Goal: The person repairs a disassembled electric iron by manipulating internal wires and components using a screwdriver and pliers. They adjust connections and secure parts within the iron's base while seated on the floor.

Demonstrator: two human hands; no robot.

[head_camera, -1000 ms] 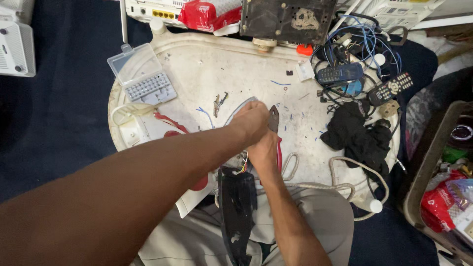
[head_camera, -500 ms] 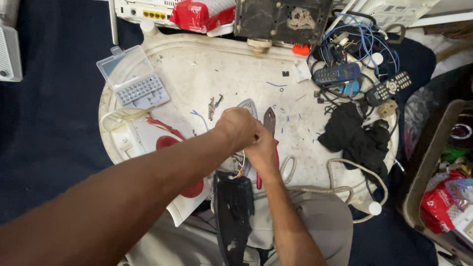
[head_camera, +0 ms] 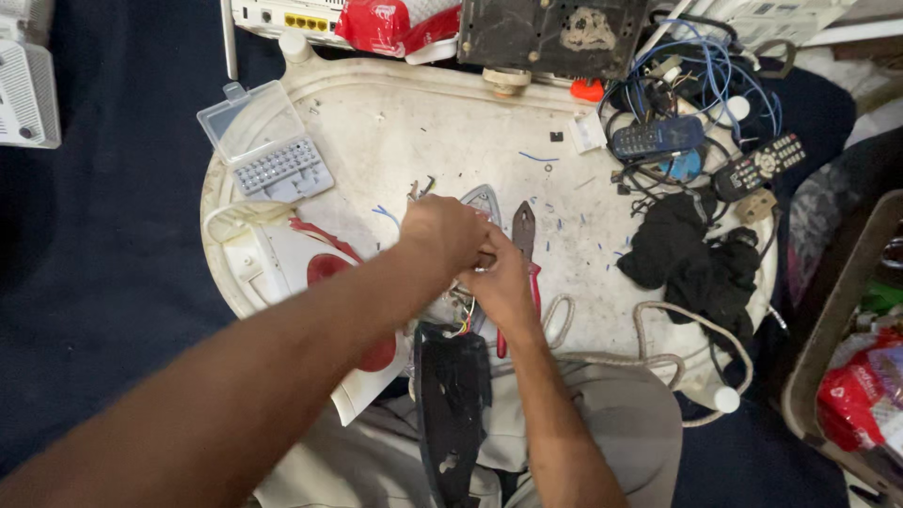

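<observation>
Both hands meet over the white round table [head_camera: 442, 113]: the left hand [head_camera: 442, 233] is curled shut over a small part I cannot make out, and the right hand [head_camera: 499, 282] pinches at the same spot above the black iron body [head_camera: 451, 395] and its coloured wires. One pair of red-handled pliers [head_camera: 527, 254] lies just beside them. Two remote controls [head_camera: 658, 139] lie in the cable tangle. One clear plastic case [head_camera: 268, 146] lies open, holding rows of small bits.
</observation>
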